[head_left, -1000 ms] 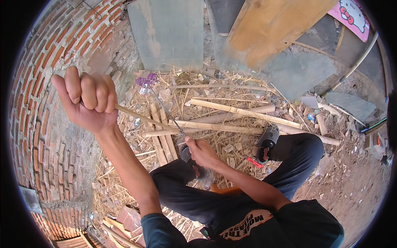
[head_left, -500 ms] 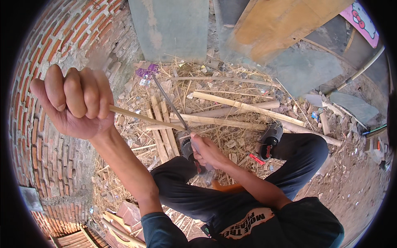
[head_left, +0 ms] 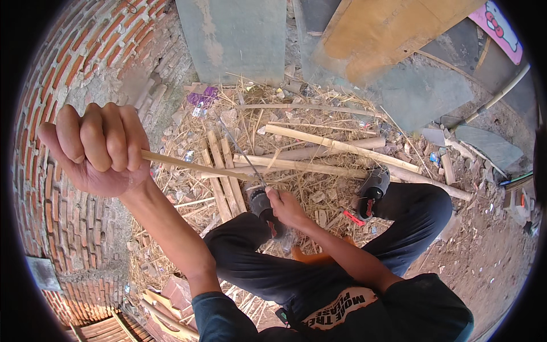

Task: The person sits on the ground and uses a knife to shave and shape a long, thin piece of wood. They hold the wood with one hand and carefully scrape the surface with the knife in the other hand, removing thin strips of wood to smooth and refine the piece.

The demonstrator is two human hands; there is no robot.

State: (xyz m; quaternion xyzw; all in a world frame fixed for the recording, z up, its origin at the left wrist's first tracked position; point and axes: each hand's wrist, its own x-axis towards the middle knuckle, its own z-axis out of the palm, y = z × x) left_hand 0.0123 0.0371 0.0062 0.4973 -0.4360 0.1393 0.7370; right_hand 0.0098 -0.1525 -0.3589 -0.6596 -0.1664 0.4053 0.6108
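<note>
Raised at the left, my left hand (head_left: 97,145) is closed in a fist around one end of a thin bamboo strip (head_left: 194,165). The strip slopes down to the right, toward my right hand. My right hand (head_left: 288,209) grips a long, narrow-bladed knife, its handle mostly hidden by the fingers. The knife's blade (head_left: 244,153) points away and to the left, and crosses the strip's far end just ahead of my right hand. Beside this crossing a short pale sliver (head_left: 274,157) shows; whether it is attached cannot be made out.
Split bamboo pieces (head_left: 342,148) and round poles (head_left: 373,143) lie on straw-littered ground beyond my feet. Three short slats (head_left: 223,185) lie near my left shoe (head_left: 263,206). A red tool (head_left: 353,217) is by the other shoe. A brick wall (head_left: 68,228) rises at left; boards (head_left: 239,40) lean behind.
My left hand has shifted slightly down and left with the strip. My right hand and knife have moved slightly down and right, and the pale sliver now shows beside the blade.
</note>
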